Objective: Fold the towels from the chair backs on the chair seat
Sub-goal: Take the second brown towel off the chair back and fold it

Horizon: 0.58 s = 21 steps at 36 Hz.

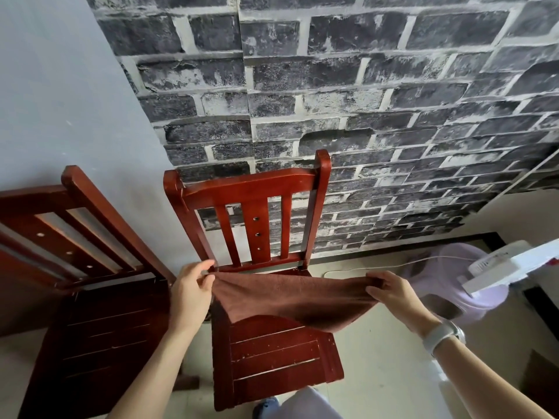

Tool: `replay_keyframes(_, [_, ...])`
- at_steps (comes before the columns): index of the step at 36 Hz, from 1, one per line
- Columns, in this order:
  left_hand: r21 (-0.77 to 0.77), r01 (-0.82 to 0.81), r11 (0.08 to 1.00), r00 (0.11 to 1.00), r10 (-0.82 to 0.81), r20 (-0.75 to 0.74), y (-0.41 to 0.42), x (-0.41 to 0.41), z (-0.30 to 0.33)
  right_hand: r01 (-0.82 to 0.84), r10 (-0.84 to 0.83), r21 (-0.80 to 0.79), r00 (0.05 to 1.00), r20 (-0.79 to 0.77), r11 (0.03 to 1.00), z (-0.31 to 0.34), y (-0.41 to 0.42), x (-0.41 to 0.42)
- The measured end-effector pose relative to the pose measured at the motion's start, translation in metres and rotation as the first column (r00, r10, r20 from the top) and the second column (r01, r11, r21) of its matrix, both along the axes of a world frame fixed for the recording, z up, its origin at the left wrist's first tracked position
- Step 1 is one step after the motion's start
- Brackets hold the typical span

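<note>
A brown towel (295, 300) is stretched in the air over the back part of a red wooden chair's seat (273, 355). My left hand (192, 290) pinches its left corner close to the chair's backrest (251, 219). My right hand (393, 293), with a white wristband, grips the right corner beyond the seat's right edge. The towel sags between both hands, and its lower edge hangs down onto the seat. The backrest's top rail is bare.
A second red wooden chair (87, 300) stands close on the left, its back also bare. A white fan (502, 267) and a pale lilac bin (453, 279) sit on the tiled floor at the right. A brick-pattern wall is right behind the chairs.
</note>
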<state>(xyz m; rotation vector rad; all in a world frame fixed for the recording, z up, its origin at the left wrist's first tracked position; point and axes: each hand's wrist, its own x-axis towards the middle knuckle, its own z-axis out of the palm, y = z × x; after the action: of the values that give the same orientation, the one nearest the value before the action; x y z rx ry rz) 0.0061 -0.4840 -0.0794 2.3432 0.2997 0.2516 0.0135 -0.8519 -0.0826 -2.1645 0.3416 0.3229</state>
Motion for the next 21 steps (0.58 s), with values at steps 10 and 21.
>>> replay_keyframes(10, [-0.076, 0.253, 0.965, 0.903, -0.263, -0.339, 0.013, -0.001, -0.004, -0.158, 0.19, -0.38, 0.98, 0.049, 0.911, -0.001, -0.005, 0.003])
replay_keyframes(21, [0.175, 0.293, 0.94, 0.91, -0.218, -0.352, -0.007, 0.003, -0.015, -0.045, 0.102, -0.499, 0.991, 0.088, 0.865, -0.002, -0.011, 0.014])
